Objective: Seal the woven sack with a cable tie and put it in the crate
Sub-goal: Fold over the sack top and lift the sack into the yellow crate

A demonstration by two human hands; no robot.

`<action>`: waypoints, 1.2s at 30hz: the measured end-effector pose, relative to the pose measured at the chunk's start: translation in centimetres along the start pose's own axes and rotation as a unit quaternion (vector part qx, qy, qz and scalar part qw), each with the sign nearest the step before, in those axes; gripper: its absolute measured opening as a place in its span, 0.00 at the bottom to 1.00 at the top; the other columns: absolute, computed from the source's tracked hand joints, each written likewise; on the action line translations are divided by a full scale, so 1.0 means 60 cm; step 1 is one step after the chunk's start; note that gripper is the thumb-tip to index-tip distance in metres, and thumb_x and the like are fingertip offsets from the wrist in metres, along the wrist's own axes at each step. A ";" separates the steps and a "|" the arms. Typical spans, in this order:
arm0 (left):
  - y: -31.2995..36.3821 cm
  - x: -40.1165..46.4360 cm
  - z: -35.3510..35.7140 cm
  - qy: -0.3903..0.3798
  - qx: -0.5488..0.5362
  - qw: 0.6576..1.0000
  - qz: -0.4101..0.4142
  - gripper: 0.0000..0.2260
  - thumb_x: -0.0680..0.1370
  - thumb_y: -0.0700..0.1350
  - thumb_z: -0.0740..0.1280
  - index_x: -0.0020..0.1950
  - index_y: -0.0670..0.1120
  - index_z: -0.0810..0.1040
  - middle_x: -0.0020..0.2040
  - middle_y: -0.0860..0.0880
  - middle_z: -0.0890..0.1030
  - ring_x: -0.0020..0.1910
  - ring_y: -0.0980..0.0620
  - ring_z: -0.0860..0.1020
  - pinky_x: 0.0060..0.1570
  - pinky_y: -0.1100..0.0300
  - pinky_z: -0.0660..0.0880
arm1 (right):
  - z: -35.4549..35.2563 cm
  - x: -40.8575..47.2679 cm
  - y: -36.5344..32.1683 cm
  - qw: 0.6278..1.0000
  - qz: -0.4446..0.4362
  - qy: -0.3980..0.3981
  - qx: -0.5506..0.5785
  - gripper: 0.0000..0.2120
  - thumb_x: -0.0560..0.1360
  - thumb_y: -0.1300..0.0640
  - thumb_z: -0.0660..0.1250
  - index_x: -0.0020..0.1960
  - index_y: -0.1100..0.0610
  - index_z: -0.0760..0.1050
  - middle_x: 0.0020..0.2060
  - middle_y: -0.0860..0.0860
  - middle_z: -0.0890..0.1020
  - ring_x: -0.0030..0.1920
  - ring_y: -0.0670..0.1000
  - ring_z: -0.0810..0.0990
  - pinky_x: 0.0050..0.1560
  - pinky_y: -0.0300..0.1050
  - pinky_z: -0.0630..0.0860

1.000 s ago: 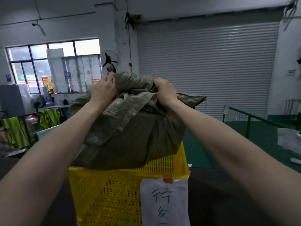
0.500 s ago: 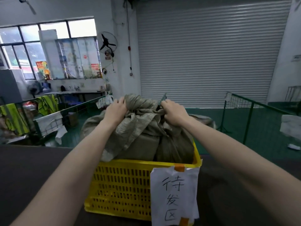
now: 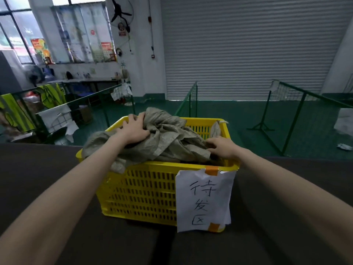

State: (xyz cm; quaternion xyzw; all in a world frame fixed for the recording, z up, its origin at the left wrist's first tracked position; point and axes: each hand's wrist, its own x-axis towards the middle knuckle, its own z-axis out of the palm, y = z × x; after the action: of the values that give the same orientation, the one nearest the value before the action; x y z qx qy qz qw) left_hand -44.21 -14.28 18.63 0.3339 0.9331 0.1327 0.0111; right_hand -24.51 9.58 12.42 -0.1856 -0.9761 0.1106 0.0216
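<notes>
A white paper label (image 3: 204,199) reading 待发区 is hanging taped with orange tape to the near wall of the yellow crate (image 3: 141,190), which is sitting on a dark surface (image 3: 38,169). The woven sack (image 3: 168,138) is lying inside it. The left hand (image 3: 134,129) is pressing down with fingers spread; the right hand (image 3: 221,146) is resting flat, loosely splayed. Beyond, a green floor (image 3: 229,115) is stretching to a grey roller shutter (image 3: 248,44).

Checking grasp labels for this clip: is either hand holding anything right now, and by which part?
Neither hand clearly grips. The left hand lies spread on the woven sack near its bunched top; the right hand rests on its right side. The sack sits in the yellow crate.
</notes>
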 end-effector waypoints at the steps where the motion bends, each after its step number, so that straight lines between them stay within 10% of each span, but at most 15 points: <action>1: 0.001 -0.006 -0.003 0.005 -0.021 1.000 0.007 0.34 0.76 0.58 0.61 0.77 0.55 0.47 0.76 0.41 0.51 0.72 0.32 0.56 0.70 0.35 0.57 | 0.000 -0.005 0.002 1.000 -0.004 0.008 0.008 0.17 0.77 0.48 0.60 0.64 0.51 0.71 0.58 0.53 0.79 0.57 0.56 0.75 0.58 0.58 0.71; 13: 0.002 -0.049 0.051 -0.019 0.014 0.998 -0.066 0.55 0.67 0.68 0.68 0.75 0.54 0.30 0.77 0.38 0.36 0.74 0.30 0.54 0.71 0.38 0.59 | -0.003 -0.029 -0.002 0.992 0.004 0.054 0.118 0.23 0.74 0.53 0.67 0.67 0.50 0.66 0.62 0.56 0.77 0.59 0.57 0.75 0.62 0.60 0.71; 23: -0.001 -0.005 0.028 0.139 -0.004 0.988 -0.065 0.33 0.76 0.47 0.67 0.76 0.54 0.52 0.65 0.35 0.69 0.56 0.33 0.75 0.46 0.45 0.73 | 0.002 -0.019 -0.045 0.985 -0.003 0.060 0.159 0.27 0.75 0.50 0.66 0.71 0.51 0.62 0.68 0.56 0.69 0.69 0.59 0.63 0.70 0.60 0.63; 28: 0.035 0.014 -0.058 0.163 -0.109 0.980 -0.029 0.24 0.74 0.45 0.66 0.70 0.49 0.65 0.61 0.38 0.74 0.58 0.35 0.73 0.53 0.48 0.72 | -0.025 -0.018 -0.051 0.955 0.005 0.160 0.251 0.23 0.75 0.61 0.63 0.70 0.56 0.65 0.66 0.58 0.70 0.68 0.58 0.68 0.68 0.54 0.66; 31: 0.068 0.028 -0.116 0.134 -0.202 0.970 -0.018 0.23 0.74 0.45 0.67 0.68 0.46 0.68 0.64 0.42 0.74 0.61 0.41 0.73 0.55 0.53 0.70 | -0.061 -0.022 -0.049 0.910 0.049 0.231 0.342 0.17 0.77 0.62 0.60 0.65 0.58 0.69 0.59 0.59 0.77 0.51 0.56 0.78 0.49 0.47 0.72; 36: 0.150 0.021 -0.101 0.133 -0.490 0.861 -0.036 0.17 0.78 0.37 0.62 0.66 0.43 0.65 0.60 0.43 0.72 0.54 0.46 0.72 0.49 0.55 0.70 | -0.110 -0.045 -0.057 0.835 0.061 0.250 0.487 0.15 0.80 0.50 0.57 0.66 0.51 0.68 0.60 0.56 0.78 0.45 0.51 0.79 0.43 0.49 0.75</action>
State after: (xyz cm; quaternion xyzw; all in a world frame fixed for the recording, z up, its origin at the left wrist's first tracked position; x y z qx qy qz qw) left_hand -40.25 -8.29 26.85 0.2306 0.7516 0.6156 0.0540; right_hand -22.69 6.88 19.59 -0.2318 -0.7445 0.5223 0.3452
